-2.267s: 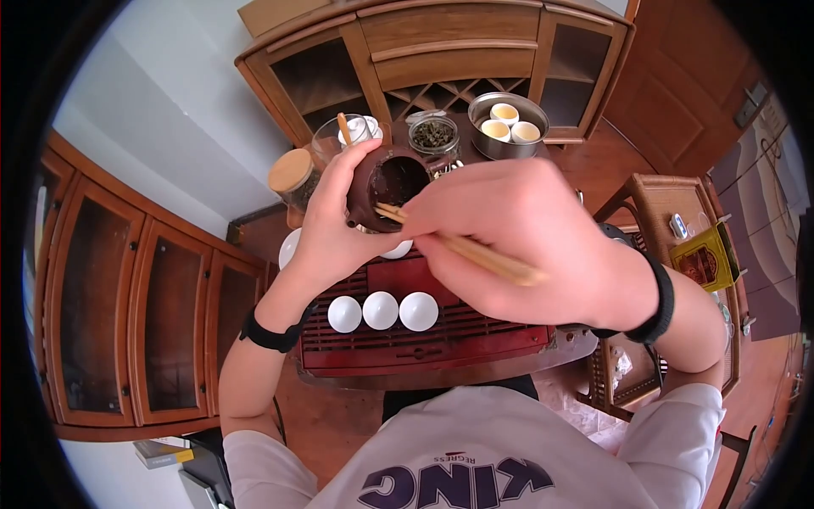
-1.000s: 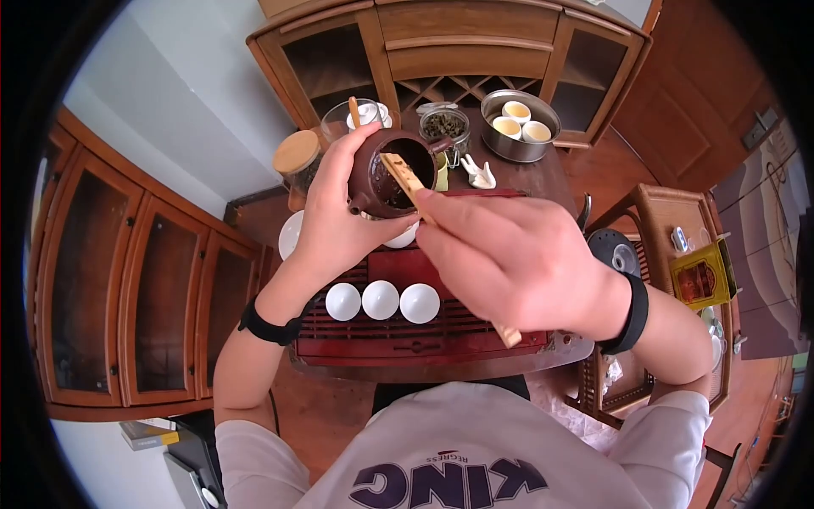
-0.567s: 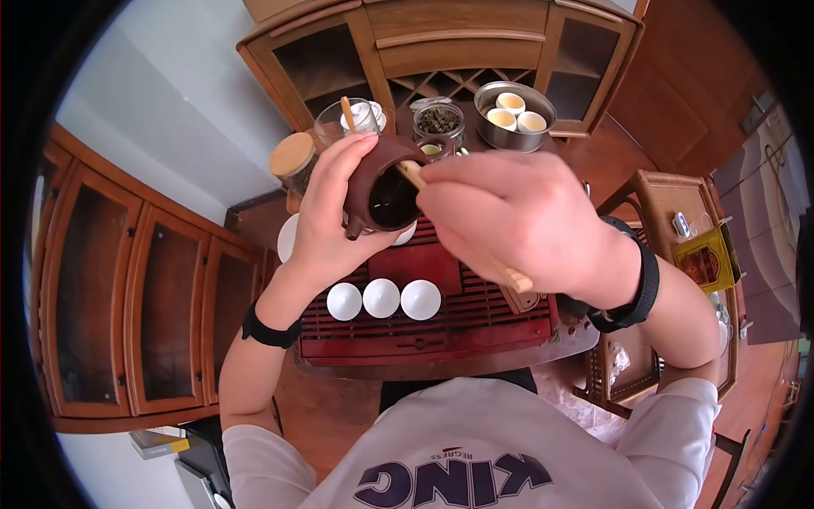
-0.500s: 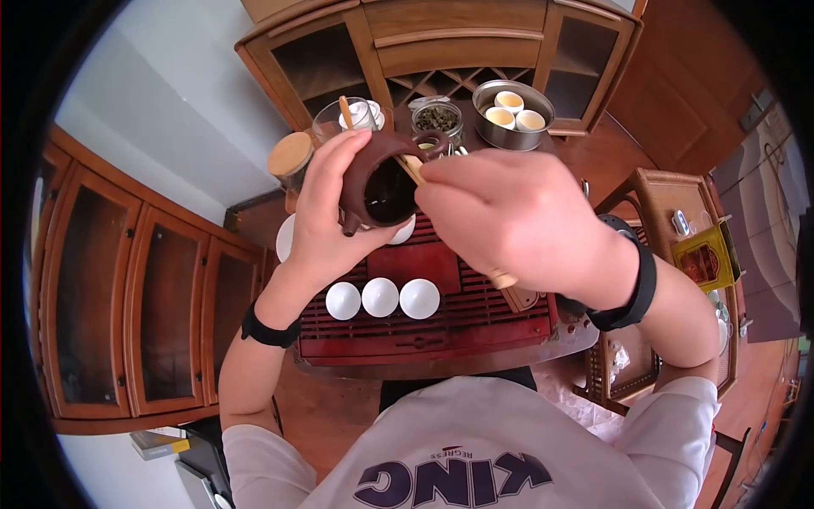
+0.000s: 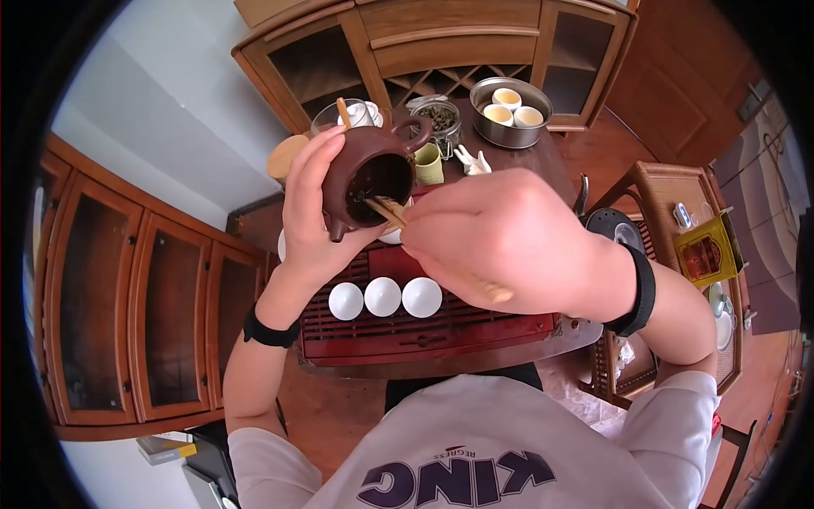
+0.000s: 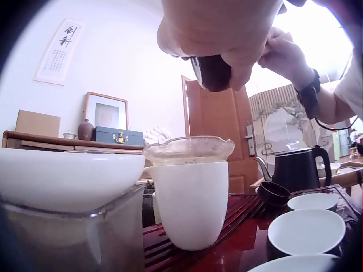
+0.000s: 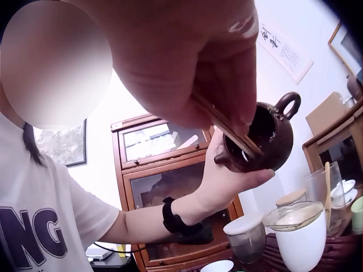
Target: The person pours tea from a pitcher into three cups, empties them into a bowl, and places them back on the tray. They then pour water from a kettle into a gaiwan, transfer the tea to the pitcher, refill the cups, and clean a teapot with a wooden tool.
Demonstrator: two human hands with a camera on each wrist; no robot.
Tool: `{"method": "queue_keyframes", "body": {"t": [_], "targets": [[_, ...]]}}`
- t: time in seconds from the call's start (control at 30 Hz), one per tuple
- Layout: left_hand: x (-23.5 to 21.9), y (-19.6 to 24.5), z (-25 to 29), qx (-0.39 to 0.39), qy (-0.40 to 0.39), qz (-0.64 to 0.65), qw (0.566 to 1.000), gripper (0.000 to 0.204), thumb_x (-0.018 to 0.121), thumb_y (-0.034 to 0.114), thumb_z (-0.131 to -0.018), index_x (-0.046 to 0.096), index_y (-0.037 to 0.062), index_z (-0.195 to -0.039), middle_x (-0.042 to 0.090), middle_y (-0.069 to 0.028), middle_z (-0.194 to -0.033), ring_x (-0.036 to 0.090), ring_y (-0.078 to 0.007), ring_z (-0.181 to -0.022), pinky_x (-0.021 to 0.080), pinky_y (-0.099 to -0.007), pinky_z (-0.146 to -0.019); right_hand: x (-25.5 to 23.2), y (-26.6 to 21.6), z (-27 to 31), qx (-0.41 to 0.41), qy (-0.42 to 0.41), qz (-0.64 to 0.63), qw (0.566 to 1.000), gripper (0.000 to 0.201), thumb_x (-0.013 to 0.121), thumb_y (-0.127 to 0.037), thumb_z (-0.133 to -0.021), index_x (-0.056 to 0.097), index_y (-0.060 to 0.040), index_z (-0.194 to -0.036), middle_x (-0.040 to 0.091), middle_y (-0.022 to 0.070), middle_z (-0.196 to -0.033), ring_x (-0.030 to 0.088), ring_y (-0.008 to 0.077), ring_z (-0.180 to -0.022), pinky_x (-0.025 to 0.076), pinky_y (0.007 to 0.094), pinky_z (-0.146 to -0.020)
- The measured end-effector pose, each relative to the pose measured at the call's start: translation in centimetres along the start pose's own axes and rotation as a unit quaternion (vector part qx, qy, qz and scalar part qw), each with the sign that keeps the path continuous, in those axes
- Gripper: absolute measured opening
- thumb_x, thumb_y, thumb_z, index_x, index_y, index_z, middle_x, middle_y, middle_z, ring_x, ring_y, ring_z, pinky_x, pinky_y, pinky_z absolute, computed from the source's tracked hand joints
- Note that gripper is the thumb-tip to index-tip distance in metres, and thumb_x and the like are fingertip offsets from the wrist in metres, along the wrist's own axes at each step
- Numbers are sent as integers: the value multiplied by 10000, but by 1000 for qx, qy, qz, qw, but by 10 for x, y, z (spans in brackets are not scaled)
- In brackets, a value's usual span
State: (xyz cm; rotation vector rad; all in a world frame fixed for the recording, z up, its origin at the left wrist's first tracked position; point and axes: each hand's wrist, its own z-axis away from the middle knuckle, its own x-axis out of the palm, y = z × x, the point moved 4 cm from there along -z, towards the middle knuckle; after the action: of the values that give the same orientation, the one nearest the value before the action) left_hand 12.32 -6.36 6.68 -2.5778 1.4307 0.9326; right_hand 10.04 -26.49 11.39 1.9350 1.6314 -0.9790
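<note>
My left hand (image 5: 307, 208) grips a dark brown clay teapot (image 5: 354, 154) above the tea tray (image 5: 407, 348). The pot is tipped so its uncovered mouth faces me, with the spout low and the handle at the upper right. Between the right hand's (image 5: 509, 237) thumb and fingers are pinched slim wooden tea tongs (image 5: 392, 210). Their tips reach inside the pot, near the lower part of its mouth, where dark wet bits cling to the wall. The right wrist view also shows the tongs (image 7: 229, 126) entering the pot (image 7: 282, 144).
Three white cups (image 5: 382, 297) stand in a row on the tray. Behind are a jar of tea leaves (image 5: 443, 119), a green cup (image 5: 429, 165), a white hand-shaped ornament (image 5: 473, 161) and a steel bowl (image 5: 510, 131) holding cups. A black kettle (image 6: 298, 169) stands at the right.
The tongs' tips, raised at the pot's mouth with dark bits a second ago, then at the rim near the handle, are now lower inside. The pot has moved slightly left.
</note>
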Motion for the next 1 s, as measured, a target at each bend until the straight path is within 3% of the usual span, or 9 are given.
{"method": "queue_keyframes", "body": {"t": [0.07, 0.27, 0.4, 0.5, 0.6, 0.73, 0.8, 0.93, 1.0], "targets": [[0, 0, 0, 4, 3, -2, 1000, 966, 936, 89, -578, 443, 55, -1408, 504, -203, -1397, 536, -370, -1272, 451, -434, -1060, -8, 3, -4, -8, 72, 24, 997, 92, 660, -101, -698, 595, -50, -739, 589, 87, -720, 656, 297, -717, 547, 393, -600], [-2, 2, 1, 28, 12, -8, 999, 956, 938, 88, -584, 445, 53, -1403, 505, -211, -1401, 546, -365, -1264, 469, -431, -1048, -12, 9, -3, -36, -23, -48, 998, 95, 660, -109, -702, 597, -49, -739, 612, 79, -745, 660, 291, -724, 542, 398, -592], [-1, -2, 7, 0, 17, 14, 1000, 958, 946, 97, -585, 440, 56, -1397, 504, -207, -1405, 552, -358, -1257, 466, -436, -1055, -14, 10, -4, -26, 60, -26, 998, 78, 658, -99, -702, 603, -48, -723, 612, 84, -745, 661, 300, -737, 544, 405, -596], [-4, -5, 8, 17, 29, 0, 999, 962, 951, 109, -587, 434, 56, -1396, 500, -203, -1409, 552, -356, -1255, 460, -439, -1061, -6, 7, -2, -23, -40, -19, 999, 81, 669, -97, -694, 619, -53, -740, 596, 89, -729, 654, 306, -728, 541, 405, -594], [-2, -4, 10, 50, 36, -13, 998, 967, 954, 113, -586, 431, 55, -1396, 496, -198, -1413, 548, -359, -1259, 459, -437, -1063, -10, 6, -7, -41, 31, -57, 997, 85, 671, -91, -688, 617, -51, -741, 593, 90, -725, 658, 306, -733, 544, 405, -600], [-2, -5, 9, 54, 41, -4, 998, 973, 958, 115, -581, 430, 55, -1395, 496, -196, -1410, 545, -362, -1260, 463, -436, -1059, -2, 9, -8, -78, 44, -77, 993, 98, 673, -87, -679, 595, -45, -722, 593, 89, -724, 655, 308, -733, 541, 402, -597], [-6, -4, 8, 45, 40, -18, 998, 981, 964, 125, -576, 429, 55, -1395, 495, -199, -1409, 547, -364, -1257, 466, -437, -1056, 0, 10, -5, -58, -37, -46, 997, 129, 673, -87, -677, 557, -40, -710, 588, 98, -727, 645, 314, -726, 530, 404, -593], [-6, -5, 10, 52, 34, -27, 998, 982, 966, 131, -575, 428, 50, -1393, 498, -204, -1399, 547, -372, -1251, 471, -441, -1050, -8, 13, -5, -56, 17, -77, 995, 126, 678, -97, -674, 572, -41, -714, 594, 104, -733, 652, 317, -723, 528, 409, -598], [-7, 0, 4, 72, 38, -37, 996, 976, 960, 120, -578, 428, 56, -1394, 493, -208, -1395, 553, -384, -1230, 480, -444, -1035, 1, 15, -3, -29, -58, -51, 997, 131, 707, -68, -805, 711, -6, -921, 722, 136, -965, 698, 303, -760, 571, 359, -667]]}}
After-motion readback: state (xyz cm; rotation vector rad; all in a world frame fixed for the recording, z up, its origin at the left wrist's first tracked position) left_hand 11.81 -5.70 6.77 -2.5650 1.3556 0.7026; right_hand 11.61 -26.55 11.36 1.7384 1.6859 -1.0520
